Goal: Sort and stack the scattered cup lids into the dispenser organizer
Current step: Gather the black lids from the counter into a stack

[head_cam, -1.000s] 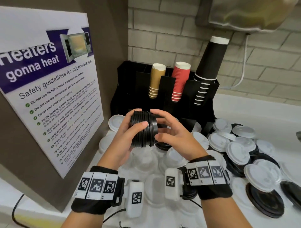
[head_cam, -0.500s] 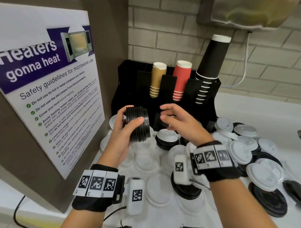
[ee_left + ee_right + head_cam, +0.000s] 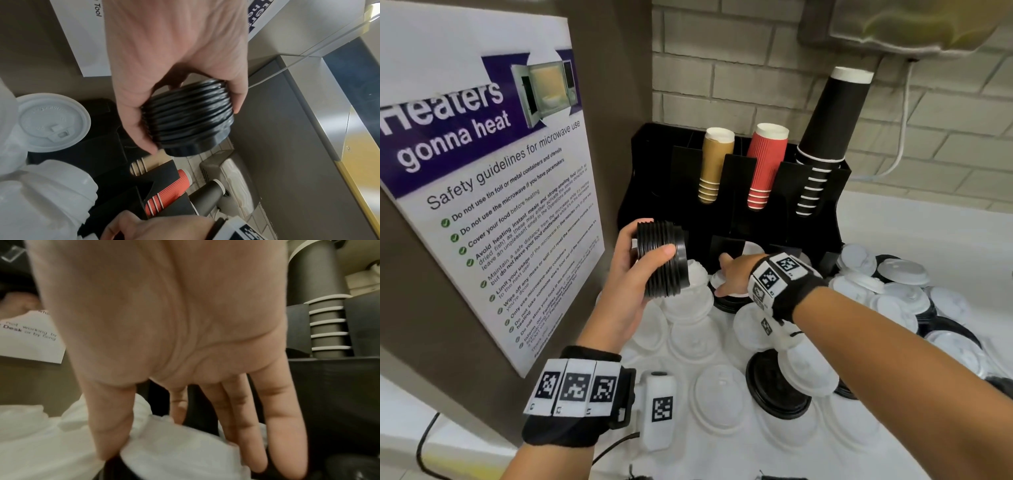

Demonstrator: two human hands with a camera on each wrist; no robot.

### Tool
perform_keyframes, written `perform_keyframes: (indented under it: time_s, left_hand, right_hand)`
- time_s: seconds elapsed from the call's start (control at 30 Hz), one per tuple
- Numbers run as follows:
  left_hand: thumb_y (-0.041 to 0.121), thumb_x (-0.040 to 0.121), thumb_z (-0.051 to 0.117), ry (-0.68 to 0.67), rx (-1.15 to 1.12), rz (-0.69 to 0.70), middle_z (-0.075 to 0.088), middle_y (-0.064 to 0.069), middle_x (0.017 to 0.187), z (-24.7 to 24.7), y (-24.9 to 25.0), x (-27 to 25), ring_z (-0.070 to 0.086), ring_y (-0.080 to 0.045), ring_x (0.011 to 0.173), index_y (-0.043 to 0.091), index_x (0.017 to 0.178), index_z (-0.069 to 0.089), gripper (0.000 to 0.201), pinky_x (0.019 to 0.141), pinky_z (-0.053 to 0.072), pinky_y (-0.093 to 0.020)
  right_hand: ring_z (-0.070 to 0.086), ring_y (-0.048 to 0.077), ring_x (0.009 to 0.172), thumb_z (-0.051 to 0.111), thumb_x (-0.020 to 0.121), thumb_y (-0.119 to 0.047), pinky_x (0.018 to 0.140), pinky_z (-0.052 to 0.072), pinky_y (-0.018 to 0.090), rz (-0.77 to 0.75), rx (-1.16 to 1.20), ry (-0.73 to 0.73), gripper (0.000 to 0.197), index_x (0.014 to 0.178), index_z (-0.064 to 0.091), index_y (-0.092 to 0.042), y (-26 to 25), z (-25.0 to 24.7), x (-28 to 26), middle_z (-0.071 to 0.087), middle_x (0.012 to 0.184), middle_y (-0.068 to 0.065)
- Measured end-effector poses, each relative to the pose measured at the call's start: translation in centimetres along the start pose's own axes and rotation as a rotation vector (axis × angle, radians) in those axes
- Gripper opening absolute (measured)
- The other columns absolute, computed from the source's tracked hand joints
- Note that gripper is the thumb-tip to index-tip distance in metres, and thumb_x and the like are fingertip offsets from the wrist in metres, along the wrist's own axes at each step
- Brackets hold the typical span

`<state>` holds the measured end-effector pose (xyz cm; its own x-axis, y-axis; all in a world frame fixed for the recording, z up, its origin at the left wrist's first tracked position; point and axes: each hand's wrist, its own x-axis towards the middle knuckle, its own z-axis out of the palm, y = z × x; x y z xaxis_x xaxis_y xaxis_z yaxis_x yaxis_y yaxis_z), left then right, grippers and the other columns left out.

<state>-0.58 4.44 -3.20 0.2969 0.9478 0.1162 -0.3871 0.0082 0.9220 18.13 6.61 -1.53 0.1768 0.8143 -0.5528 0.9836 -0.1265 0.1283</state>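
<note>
- The left hand (image 3: 631,274) has its fingers (image 3: 238,99) and thumb curled round a stack of black lids (image 3: 662,258), held on its side in the air just in front of the black organizer (image 3: 654,164).
- The right hand (image 3: 736,274) is spread, fingers (image 3: 281,418) nearly straight, reaching down onto a white lid (image 3: 174,447) that sits on a black lid (image 3: 726,303) at the foot of the organizer. The fingertips touch or nearly touch its rim; a firm hold is not shown, so I cannot tell whether it has closed on it.
- Further out, many more white lids (image 3: 719,397) and black ones (image 3: 774,390) lie scattered and in loose piles over the white surface (image 3: 911,233), spreading off to the right.
- The organizer's upper slots hold tan cups (image 3: 714,164), red cups (image 3: 765,164) and tall black cups (image 3: 825,137); its lower lid slots are mostly hidden behind the hands.
- A microwave poster (image 3: 482,171) stands on the left.
- Step in hand, as I judge it: gathering lids by colour, the black stack kept aside while the right hand clears or collects a white one.
- The next move calls for the fingers to close lightly on the white lid's rim and lift it straight off without dragging the black one beneath.
- Most lids are not yet sorted.
</note>
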Motion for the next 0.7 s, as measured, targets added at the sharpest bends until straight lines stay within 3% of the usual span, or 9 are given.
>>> perform_keyframes:
  time_s: [0.1,0.2,0.27,0.4,0.47,0.53,0.6,0.7]
  left_hand:
    - [0.040,0.060,0.074,0.015,-0.002,0.017,0.068,0.010,0.094,-0.4,0.4,0.2,0.068,-0.010,0.082,0.031,0.116,0.055,0.060,0.056,0.054,-0.029]
    - [0.039,0.061,0.075,0.047,-0.014,0.037,0.066,0.008,0.099,-0.9,0.9,0.3,0.068,-0.011,0.083,0.029,0.116,0.056,0.059,0.054,0.053,-0.028]
    - [0.039,0.061,0.074,0.066,-0.018,0.053,0.065,0.005,0.101,-1.0,1.2,0.5,0.067,-0.011,0.083,0.026,0.117,0.055,0.061,0.053,0.053,-0.027]
    - [0.039,0.062,0.074,0.077,-0.008,0.069,0.063,0.000,0.105,-1.1,1.5,0.5,0.065,-0.017,0.087,0.023,0.121,0.053,0.065,0.054,0.053,-0.028]
    - [0.040,0.062,0.074,0.089,0.001,0.072,0.063,0.002,0.104,-1.2,1.6,0.5,0.065,-0.016,0.089,0.024,0.120,0.053,0.064,0.055,0.053,-0.028]
    - [0.041,0.060,0.074,0.105,0.002,0.066,0.064,0.003,0.105,-1.2,1.6,0.5,0.064,-0.015,0.091,0.025,0.120,0.054,0.065,0.055,0.053,-0.028]
    - [0.041,0.059,0.074,0.110,0.001,0.059,0.062,0.001,0.108,-1.1,1.6,0.5,0.063,-0.017,0.093,0.025,0.121,0.053,0.068,0.055,0.053,-0.028]
    - [0.042,0.058,0.074,0.101,0.001,0.049,0.060,0.000,0.112,-0.8,1.4,0.6,0.063,-0.019,0.096,0.026,0.122,0.052,0.070,0.056,0.054,-0.028]
  right_hand:
    - [0.055,0.030,0.116,0.057,0.091,-0.042,0.096,0.049,0.042,-0.003,0.026,0.003,0.078,0.149,0.014,-0.013,0.5,-1.2,-0.7,0.049,0.138,0.013]
    - [0.056,0.025,0.092,0.068,0.080,-0.041,0.073,0.054,0.036,-0.094,0.009,0.050,0.071,0.136,0.030,-0.020,0.5,-3.1,-2.5,0.052,0.116,0.008]
    - [0.057,0.022,0.089,0.073,0.075,-0.036,0.065,0.051,0.032,-0.240,-0.001,0.056,0.064,0.126,0.037,-0.023,-0.7,-3.7,-3.3,0.053,0.112,0.005]
    - [0.056,0.025,0.108,0.077,0.075,-0.033,0.085,0.054,0.039,-0.359,-0.019,0.121,0.072,0.135,0.039,-0.020,-3.3,-3.8,-3.4,0.051,0.124,0.005]
    - [0.057,0.025,0.108,0.074,0.080,-0.035,0.089,0.054,0.040,-0.296,-0.085,0.152,0.064,0.132,0.047,-0.010,-3.3,-4.0,-3.1,0.054,0.126,0.007]
    - [0.059,0.024,0.106,0.069,0.085,-0.037,0.090,0.053,0.036,-0.180,-0.211,0.056,0.054,0.126,0.055,-0.004,-2.6,-3.9,-2.3,0.060,0.125,0.010]
    - [0.056,0.025,0.118,0.065,0.088,-0.040,0.094,0.049,0.036,-0.094,-0.307,-0.056,0.059,0.133,0.051,-0.004,-2.0,-3.2,-1.5,0.057,0.131,0.009]
    - [0.045,0.027,0.131,0.067,0.086,-0.044,0.103,0.044,0.042,-0.074,-0.286,-0.085,0.079,0.147,0.032,-0.009,-1.2,-1.8,-0.4,0.043,0.146,0.009]
